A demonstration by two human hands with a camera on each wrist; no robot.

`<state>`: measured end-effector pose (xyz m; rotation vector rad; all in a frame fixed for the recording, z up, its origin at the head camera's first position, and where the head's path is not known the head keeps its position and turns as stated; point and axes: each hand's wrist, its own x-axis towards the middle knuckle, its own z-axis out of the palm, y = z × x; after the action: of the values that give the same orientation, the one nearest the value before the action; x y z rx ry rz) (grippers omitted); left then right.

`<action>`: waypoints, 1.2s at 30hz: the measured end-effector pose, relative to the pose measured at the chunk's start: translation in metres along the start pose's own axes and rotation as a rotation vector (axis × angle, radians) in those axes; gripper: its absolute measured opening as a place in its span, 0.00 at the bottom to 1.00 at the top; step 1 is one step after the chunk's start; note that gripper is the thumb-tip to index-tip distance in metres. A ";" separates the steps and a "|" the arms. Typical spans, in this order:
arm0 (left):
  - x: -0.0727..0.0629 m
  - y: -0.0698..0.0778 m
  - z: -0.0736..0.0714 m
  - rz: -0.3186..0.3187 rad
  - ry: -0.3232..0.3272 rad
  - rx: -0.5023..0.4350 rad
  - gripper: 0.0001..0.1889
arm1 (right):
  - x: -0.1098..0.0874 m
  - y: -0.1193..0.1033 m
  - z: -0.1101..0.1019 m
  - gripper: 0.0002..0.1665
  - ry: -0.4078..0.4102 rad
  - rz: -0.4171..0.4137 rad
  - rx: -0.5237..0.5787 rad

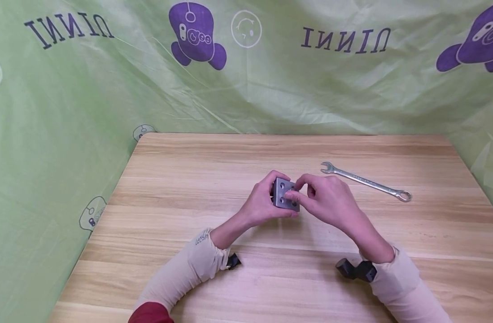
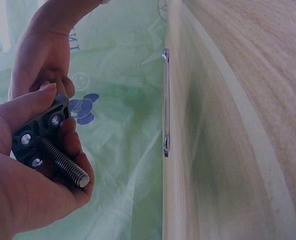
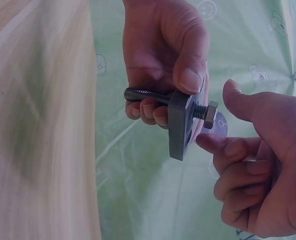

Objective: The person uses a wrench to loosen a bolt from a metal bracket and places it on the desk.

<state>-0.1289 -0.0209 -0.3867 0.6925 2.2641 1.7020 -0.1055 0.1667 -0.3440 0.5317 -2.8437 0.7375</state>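
Observation:
My left hand (image 1: 262, 202) grips a small square grey plate (image 1: 287, 206) by its edges, above the table. Holes show near the plate's corners, and its dark back is ribbed in the left wrist view. A hex bolt (image 3: 211, 115) runs through the plate's middle. Its head stands a little off the front face, and the long threaded shank (image 2: 65, 162) sticks out behind. Close to the bolt head is my right hand (image 1: 333, 199). In the right wrist view its thumb and index finger are spread around the head with a gap, the other fingers bent.
A combination wrench (image 1: 365, 181) lies on the wooden table (image 1: 181, 179) beyond my right hand. Green printed cloth (image 1: 270, 89) hangs behind and at the sides of the table. Black camera mounts (image 1: 355, 270) stick out from both wrists.

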 end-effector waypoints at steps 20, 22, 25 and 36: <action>0.000 0.000 0.001 -0.015 -0.002 0.003 0.38 | -0.002 -0.003 0.008 0.16 0.019 -0.028 -0.050; 0.000 0.000 0.001 -0.015 -0.002 0.004 0.38 | -0.003 -0.003 0.007 0.14 0.023 -0.044 -0.045; 0.000 0.001 0.001 -0.015 -0.002 0.005 0.38 | -0.003 -0.003 0.006 0.12 0.026 -0.066 -0.034; 0.000 0.000 0.000 -0.009 -0.009 -0.001 0.37 | -0.003 -0.001 0.001 0.11 0.024 -0.159 0.041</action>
<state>-0.1286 -0.0209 -0.3869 0.6871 2.2572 1.6925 -0.1020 0.1663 -0.3452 0.7400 -2.7300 0.7686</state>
